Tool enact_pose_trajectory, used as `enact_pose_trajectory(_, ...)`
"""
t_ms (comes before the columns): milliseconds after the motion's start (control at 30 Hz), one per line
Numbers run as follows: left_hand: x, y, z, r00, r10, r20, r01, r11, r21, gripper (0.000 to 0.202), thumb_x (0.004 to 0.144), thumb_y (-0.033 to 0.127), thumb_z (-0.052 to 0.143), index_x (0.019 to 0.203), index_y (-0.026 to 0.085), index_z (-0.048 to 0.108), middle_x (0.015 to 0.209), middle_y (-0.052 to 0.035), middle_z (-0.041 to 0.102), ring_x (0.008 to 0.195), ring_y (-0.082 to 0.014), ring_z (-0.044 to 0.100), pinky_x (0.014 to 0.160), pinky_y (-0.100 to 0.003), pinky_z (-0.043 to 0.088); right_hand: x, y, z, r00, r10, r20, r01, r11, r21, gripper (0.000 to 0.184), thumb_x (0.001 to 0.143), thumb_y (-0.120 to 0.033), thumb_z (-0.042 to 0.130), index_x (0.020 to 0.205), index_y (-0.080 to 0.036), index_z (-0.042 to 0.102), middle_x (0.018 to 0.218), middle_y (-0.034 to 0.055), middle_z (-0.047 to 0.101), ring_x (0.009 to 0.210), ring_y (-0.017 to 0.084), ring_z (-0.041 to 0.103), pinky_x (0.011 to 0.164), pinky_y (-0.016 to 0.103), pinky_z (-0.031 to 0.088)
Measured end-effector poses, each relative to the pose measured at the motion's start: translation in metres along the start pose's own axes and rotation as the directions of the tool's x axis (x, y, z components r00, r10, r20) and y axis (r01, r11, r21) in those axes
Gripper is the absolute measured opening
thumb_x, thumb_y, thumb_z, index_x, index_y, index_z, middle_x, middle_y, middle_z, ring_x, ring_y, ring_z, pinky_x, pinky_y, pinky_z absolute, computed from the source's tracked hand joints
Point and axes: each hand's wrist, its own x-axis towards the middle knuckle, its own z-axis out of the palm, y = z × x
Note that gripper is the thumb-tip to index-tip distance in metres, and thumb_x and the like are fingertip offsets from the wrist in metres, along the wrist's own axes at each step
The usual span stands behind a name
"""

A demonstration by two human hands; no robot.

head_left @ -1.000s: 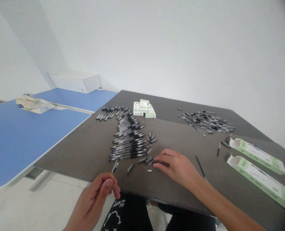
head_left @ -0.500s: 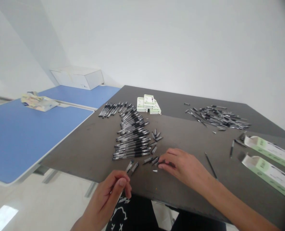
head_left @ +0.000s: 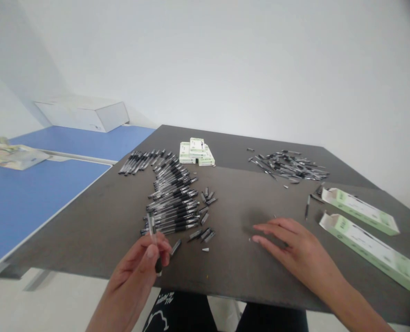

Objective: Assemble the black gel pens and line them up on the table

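Note:
My left hand (head_left: 135,272) is closed round a clear pen barrel (head_left: 152,230) that points up and away, just over the near edge of the dark table (head_left: 97,226). My right hand (head_left: 294,251) lies on the table with its fingers stretched out toward the left, nothing visible in it. Between the hands lie several loose black pen caps (head_left: 203,235) and a small white tip (head_left: 205,250). A long row of assembled black pens (head_left: 172,203) lies just beyond my left hand.
A heap of pen refills and parts (head_left: 289,166) lies at the back right. Small green-and-white boxes (head_left: 195,153) are stacked at the back middle, two long open green boxes (head_left: 360,223) at the right. A blue table (head_left: 28,193) with a white box (head_left: 82,113) adjoins on the left.
My right hand has left the caps and slid right across the table. My left hand has lifted the pen barrel upright. The view has shifted a little.

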Motion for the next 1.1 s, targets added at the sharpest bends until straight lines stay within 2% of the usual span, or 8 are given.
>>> enact_pose_trajectory(167, 0.008, 0.000, 0.009, 0.949, -0.266, -0.168, 0.241, 0.958, -0.153, 0.044, 0.063, 0.058, 0.102, 0.084, 0.024, 0.083, 0.090, -0.0021, 0.074, 0.085, -0.0168, 0.066, 0.069, -0.017, 0.060, -0.017, 0.045, -0.031, 0.906, 0.417, 0.071, -0.396, 0.895, -0.207, 0.035, 0.099, -0.058, 0.068, 0.111, -0.029, 0.083, 0.109, 0.0067, 0.083, 0.093, 0.030, 0.078, 0.082, 0.041, 0.061)
enact_pose_trajectory(300, 0.010, 0.002, 0.026, 0.899, -0.382, -0.214, 0.335, 0.915, -0.226, 0.053, 0.044, 0.055, 0.108, 0.079, 0.022, 0.085, 0.085, -0.0022, 0.077, 0.083, -0.0167, 0.070, 0.069, -0.015, 0.062, -0.010, 0.048, -0.032, 0.831, 0.510, 0.220, -0.442, 0.847, -0.296, 0.033, 0.099, -0.056, 0.067, 0.105, -0.030, 0.086, 0.097, 0.0050, 0.086, 0.084, 0.028, 0.081, 0.074, 0.035, 0.058)
enact_pose_trajectory(633, 0.004, 0.022, 0.072, 0.952, -0.305, -0.024, 0.275, 0.886, -0.373, 0.041, 0.068, 0.037, 0.104, 0.097, 0.015, 0.086, 0.078, -0.0037, 0.075, 0.075, -0.0125, 0.072, 0.072, -0.016, 0.062, 0.018, 0.058, -0.025, 0.809, 0.483, 0.335, -0.370, 0.861, -0.348, 0.024, 0.089, -0.024, 0.068, 0.071, -0.026, 0.084, 0.073, 0.0085, 0.081, 0.074, 0.030, 0.078, 0.062, 0.034, 0.043)
enact_pose_trajectory(767, -0.004, 0.024, 0.083, 0.965, -0.262, 0.016, 0.247, 0.886, -0.391, 0.052, 0.081, 0.030, 0.097, 0.129, 0.028, 0.077, 0.077, -0.0008, 0.075, 0.075, -0.0132, 0.073, 0.071, -0.018, 0.061, 0.023, 0.057, -0.026, 0.799, 0.516, 0.309, -0.410, 0.843, -0.347, 0.025, 0.086, -0.024, 0.065, 0.065, -0.024, 0.081, 0.066, 0.0084, 0.078, 0.063, 0.028, 0.074, 0.057, 0.033, 0.039)
enact_pose_trajectory(833, -0.007, 0.023, 0.088, 0.974, -0.223, 0.044, 0.221, 0.892, -0.394, 0.052, 0.086, 0.030, 0.093, 0.134, 0.036, 0.074, 0.078, 0.0002, 0.077, 0.075, -0.0134, 0.074, 0.072, -0.020, 0.061, 0.020, 0.055, -0.029, 0.812, 0.514, 0.277, -0.423, 0.845, -0.328, 0.022, 0.087, -0.026, 0.065, 0.072, -0.024, 0.081, 0.072, 0.0080, 0.080, 0.065, 0.027, 0.075, 0.058, 0.033, 0.041)
enact_pose_trajectory(933, -0.010, 0.023, 0.092, 0.976, -0.193, 0.097, 0.215, 0.893, -0.396, 0.024, 0.084, 0.033, 0.094, 0.106, 0.028, 0.086, 0.081, -0.0014, 0.080, 0.073, -0.0130, 0.076, 0.069, -0.017, 0.060, 0.008, 0.049, -0.036, 0.842, 0.501, 0.199, -0.444, 0.854, -0.270, 0.021, 0.092, -0.035, 0.064, 0.088, -0.024, 0.081, 0.082, 0.0061, 0.082, 0.072, 0.026, 0.078, 0.063, 0.031, 0.047)
enact_pose_trajectory(1000, -0.011, 0.023, 0.093, 0.975, -0.176, 0.135, 0.216, 0.895, -0.390, 0.016, 0.085, 0.035, 0.093, 0.095, 0.023, 0.088, 0.082, -0.0031, 0.083, 0.072, -0.0133, 0.078, 0.069, -0.016, 0.061, -0.004, 0.042, -0.041, 0.864, 0.494, 0.098, -0.481, 0.867, -0.132, 0.024, 0.091, -0.045, 0.067, 0.092, -0.025, 0.080, 0.081, 0.0040, 0.082, 0.070, 0.024, 0.077, 0.061, 0.029, 0.050)
enact_pose_trajectory(1100, -0.015, 0.024, 0.093, 0.977, -0.104, 0.188, 0.167, 0.918, -0.360, 0.023, 0.090, 0.042, 0.088, 0.106, 0.026, 0.089, 0.090, -0.0068, 0.087, 0.079, -0.0156, 0.081, 0.073, -0.016, 0.062, -0.019, 0.023, -0.049, 0.881, 0.463, -0.101, -0.440, 0.878, 0.190, 0.026, 0.087, -0.050, 0.076, 0.091, -0.024, 0.078, 0.077, 0.0024, 0.080, 0.065, 0.021, 0.075, 0.057, 0.025, 0.055)
